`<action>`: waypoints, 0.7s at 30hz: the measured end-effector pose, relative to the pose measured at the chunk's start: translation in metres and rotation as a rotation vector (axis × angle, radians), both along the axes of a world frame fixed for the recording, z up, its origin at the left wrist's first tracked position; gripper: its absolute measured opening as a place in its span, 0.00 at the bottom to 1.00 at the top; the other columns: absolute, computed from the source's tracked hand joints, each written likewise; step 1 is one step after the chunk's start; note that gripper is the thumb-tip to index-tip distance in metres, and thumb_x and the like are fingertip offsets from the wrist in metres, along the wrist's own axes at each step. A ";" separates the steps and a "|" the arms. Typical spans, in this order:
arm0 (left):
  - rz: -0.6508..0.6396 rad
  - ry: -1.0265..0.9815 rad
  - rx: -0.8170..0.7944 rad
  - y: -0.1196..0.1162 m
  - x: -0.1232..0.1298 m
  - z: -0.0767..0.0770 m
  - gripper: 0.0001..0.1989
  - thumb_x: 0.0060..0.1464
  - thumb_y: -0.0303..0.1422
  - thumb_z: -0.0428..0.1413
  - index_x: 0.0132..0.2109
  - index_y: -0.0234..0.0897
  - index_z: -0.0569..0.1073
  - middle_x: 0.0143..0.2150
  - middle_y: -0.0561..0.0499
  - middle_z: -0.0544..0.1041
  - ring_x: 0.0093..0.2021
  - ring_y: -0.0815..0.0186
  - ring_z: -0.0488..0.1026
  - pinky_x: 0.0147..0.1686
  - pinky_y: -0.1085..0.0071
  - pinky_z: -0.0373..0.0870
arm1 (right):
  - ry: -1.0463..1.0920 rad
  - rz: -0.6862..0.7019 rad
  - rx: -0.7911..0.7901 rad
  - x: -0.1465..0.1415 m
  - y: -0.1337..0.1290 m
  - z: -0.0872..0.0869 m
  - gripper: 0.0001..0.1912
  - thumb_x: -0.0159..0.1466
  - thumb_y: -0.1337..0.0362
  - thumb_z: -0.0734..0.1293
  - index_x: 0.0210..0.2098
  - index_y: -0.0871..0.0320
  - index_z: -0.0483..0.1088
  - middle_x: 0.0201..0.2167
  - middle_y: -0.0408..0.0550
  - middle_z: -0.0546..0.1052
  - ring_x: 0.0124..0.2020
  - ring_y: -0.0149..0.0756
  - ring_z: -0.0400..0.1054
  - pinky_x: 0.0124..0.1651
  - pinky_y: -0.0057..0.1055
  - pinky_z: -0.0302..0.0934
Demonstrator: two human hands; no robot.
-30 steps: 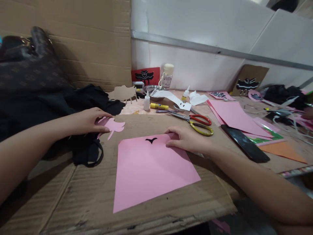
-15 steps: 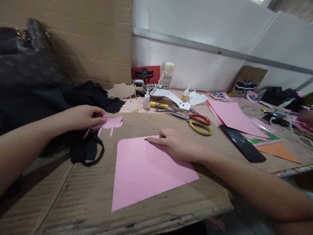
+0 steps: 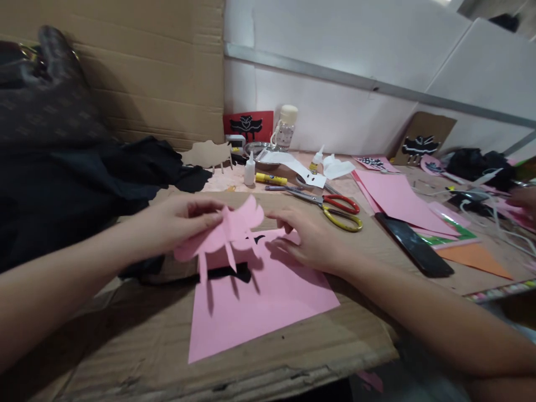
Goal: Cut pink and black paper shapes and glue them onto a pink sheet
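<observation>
One brown cardboard panel (image 3: 167, 72) and a white wall (image 3: 335, 111) back the table, where one cardboard sheet (image 3: 310, 346) lies as the work surface. Thumb and fingers of the left hand (image 3: 184, 220) pinch one pink cutout (image 3: 238, 223), held tilted above one pink sheet (image 3: 268, 312); three narrow legs show hanging from it. One black strip (image 3: 242, 272) lies partly over the sheet, below the cutout. Near the sheet's far edge, beside one small black shape (image 3: 258, 239), the right hand (image 3: 307, 237) is half open, fingers bent, with nothing visible in its grasp; whether it touches the sheet, I cannot tell. Beyond are two small bottles (image 3: 249, 172), one yellow glue stick (image 3: 271, 179) and one pair of red-and-yellow-handled scissors (image 3: 340, 205). One phone (image 3: 412, 245) lies to the right.
</observation>
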State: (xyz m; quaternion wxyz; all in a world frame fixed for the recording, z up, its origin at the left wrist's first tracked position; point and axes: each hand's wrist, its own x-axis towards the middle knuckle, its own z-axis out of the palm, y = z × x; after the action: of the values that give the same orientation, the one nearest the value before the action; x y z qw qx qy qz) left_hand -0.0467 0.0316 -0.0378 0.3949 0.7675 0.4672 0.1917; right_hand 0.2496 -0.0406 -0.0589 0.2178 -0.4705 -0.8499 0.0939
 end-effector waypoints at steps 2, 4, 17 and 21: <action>-0.075 -0.045 -0.053 -0.014 0.012 -0.008 0.31 0.55 0.58 0.58 0.58 0.46 0.79 0.38 0.50 0.83 0.35 0.58 0.78 0.30 0.66 0.73 | -0.056 0.092 0.177 0.005 -0.007 0.003 0.23 0.73 0.54 0.69 0.65 0.53 0.73 0.56 0.57 0.78 0.56 0.50 0.73 0.62 0.50 0.67; -0.122 -0.036 -0.064 -0.024 0.021 -0.014 0.30 0.59 0.56 0.55 0.61 0.47 0.78 0.37 0.50 0.84 0.36 0.57 0.80 0.32 0.63 0.75 | -0.156 0.211 0.313 0.007 -0.016 0.007 0.19 0.74 0.54 0.68 0.63 0.46 0.76 0.58 0.53 0.78 0.61 0.50 0.71 0.70 0.55 0.61; -0.150 0.177 0.123 -0.023 0.011 0.009 0.26 0.61 0.54 0.51 0.53 0.42 0.79 0.39 0.48 0.83 0.37 0.56 0.78 0.37 0.64 0.71 | -0.049 0.421 0.686 0.005 -0.013 0.008 0.10 0.75 0.70 0.65 0.49 0.64 0.79 0.44 0.54 0.86 0.50 0.43 0.75 0.58 0.46 0.71; -0.330 0.467 0.049 -0.024 -0.010 0.011 0.17 0.53 0.51 0.64 0.41 0.44 0.81 0.34 0.52 0.82 0.31 0.60 0.75 0.28 0.69 0.63 | -0.004 0.366 0.685 0.013 -0.010 0.009 0.09 0.74 0.71 0.67 0.49 0.64 0.79 0.43 0.56 0.86 0.47 0.44 0.76 0.54 0.46 0.71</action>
State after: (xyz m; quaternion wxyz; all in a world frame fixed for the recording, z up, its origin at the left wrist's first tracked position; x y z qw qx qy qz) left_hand -0.0565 0.0081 -0.0268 0.2838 0.8657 0.4097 -0.0460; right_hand 0.2625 -0.0505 -0.0500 0.3403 -0.2113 -0.9023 -0.1592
